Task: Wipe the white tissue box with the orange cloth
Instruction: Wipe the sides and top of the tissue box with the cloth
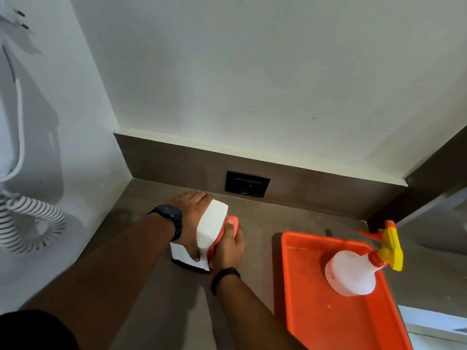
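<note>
The white tissue box (211, 227) stands on the brown counter, tilted, with a dark base at its near end. My left hand (193, 210) grips the box from its left side, fingers over the far end and thumb on the near face. My right hand (228, 248) presses the orange cloth (231, 221) against the box's right side. Only a strip of the cloth shows between my fingers and the box.
An orange tray (316, 317) lies to the right, holding a white spray bottle (351, 272) with a yellow and orange trigger. A black wall socket (247, 183) sits in the back panel behind the box. A white coiled cord (32, 218) hangs at the left wall.
</note>
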Demonstrator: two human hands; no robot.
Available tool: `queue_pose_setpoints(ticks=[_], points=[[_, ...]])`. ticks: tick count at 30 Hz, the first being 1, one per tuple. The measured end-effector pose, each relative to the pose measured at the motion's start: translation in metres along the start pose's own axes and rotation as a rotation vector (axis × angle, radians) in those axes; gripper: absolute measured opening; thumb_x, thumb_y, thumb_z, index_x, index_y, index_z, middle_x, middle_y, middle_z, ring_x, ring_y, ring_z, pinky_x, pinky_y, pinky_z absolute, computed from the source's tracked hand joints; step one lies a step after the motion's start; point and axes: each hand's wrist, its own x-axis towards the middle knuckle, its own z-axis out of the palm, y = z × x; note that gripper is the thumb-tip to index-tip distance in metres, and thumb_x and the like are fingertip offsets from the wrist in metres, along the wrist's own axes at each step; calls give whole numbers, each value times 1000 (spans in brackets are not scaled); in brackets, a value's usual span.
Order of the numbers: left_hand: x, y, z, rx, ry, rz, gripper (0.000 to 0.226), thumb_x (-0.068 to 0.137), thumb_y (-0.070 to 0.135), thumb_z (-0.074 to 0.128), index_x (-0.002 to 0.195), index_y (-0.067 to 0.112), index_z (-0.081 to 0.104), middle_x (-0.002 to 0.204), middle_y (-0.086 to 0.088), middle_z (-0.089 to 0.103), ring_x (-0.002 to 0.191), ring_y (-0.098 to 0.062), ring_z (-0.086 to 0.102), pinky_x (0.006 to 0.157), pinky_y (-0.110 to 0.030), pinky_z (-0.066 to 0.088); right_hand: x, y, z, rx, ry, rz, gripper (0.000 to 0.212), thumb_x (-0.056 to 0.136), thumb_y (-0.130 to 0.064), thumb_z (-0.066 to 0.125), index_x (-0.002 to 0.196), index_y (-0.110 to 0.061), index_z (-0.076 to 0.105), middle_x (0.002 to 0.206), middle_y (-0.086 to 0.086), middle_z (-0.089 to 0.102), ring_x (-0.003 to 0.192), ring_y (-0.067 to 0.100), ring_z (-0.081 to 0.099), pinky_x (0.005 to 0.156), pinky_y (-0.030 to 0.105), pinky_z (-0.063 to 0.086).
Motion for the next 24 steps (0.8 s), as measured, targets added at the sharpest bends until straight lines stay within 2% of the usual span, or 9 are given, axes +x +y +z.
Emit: queue_pose_setpoints(ticks=[4,6,9,11,14,17,19,21,24], points=[[-1,-1,0,-20,-17,-33,145,24,71,77,144,22,13,152,-3,27,136,-23,28,112,-37,24,12,-14,4,-73,-33,-69,47,95,-49,44,136,-26,51,129,0,61,112,21,58,91,35,51],[-2,0,-1,-26,-31,-39,144,25,71,77,144,23,12,152,-3,28,136,-24,29,112,-38,25,17,-17,4,-94,-49,-36,48,97,-50,42,136,-25,49,130,2,61,109,22,59,88,32,50],[-2,0,-2,-14,-50,-31,143,26,71,78,143,24,11,152,-4,27,136,-25,28,113,-40,25,15,-16,2,-121,-38,51,50,99,-48,37,140,-22,45,136,8,59,117,28,57,98,38,47],[-1,0,-3,-9,-57,-28,144,25,72,77,143,24,11,152,-4,27,136,-25,28,112,-40,25,7,-12,-1,-130,-24,78,50,100,-46,34,142,-20,42,137,9,57,114,28,57,92,35,43],[1,0,-1,-13,-39,-21,145,19,75,73,141,25,12,149,-2,30,134,-24,30,112,-39,28,-8,-3,-5,-87,-18,109,49,100,-45,34,143,-23,39,134,7,56,97,19,52,83,30,41],[3,-2,3,-14,12,-2,141,14,76,69,137,26,19,140,0,39,126,-21,38,106,-35,32,-13,-4,-4,-50,-14,71,47,98,-47,38,140,-27,43,129,1,57,98,17,53,69,22,43],[3,-4,4,-17,7,4,138,15,75,70,135,27,23,138,1,41,123,-20,39,104,-34,33,-7,-10,-1,-72,-22,-14,46,97,-48,42,137,-26,48,130,1,59,109,21,56,81,33,51],[2,-5,3,-33,-8,-2,137,17,74,71,136,27,23,139,0,40,124,-21,39,105,-35,33,1,-21,3,-119,-35,-90,46,96,-49,44,134,-25,52,129,2,61,116,24,57,100,45,49],[0,-3,0,-40,-16,9,134,21,72,76,136,25,25,140,-2,40,125,-22,39,106,-36,32,11,-33,5,-153,-57,-106,46,96,-49,43,131,-23,55,128,4,63,117,27,58,105,48,47]])
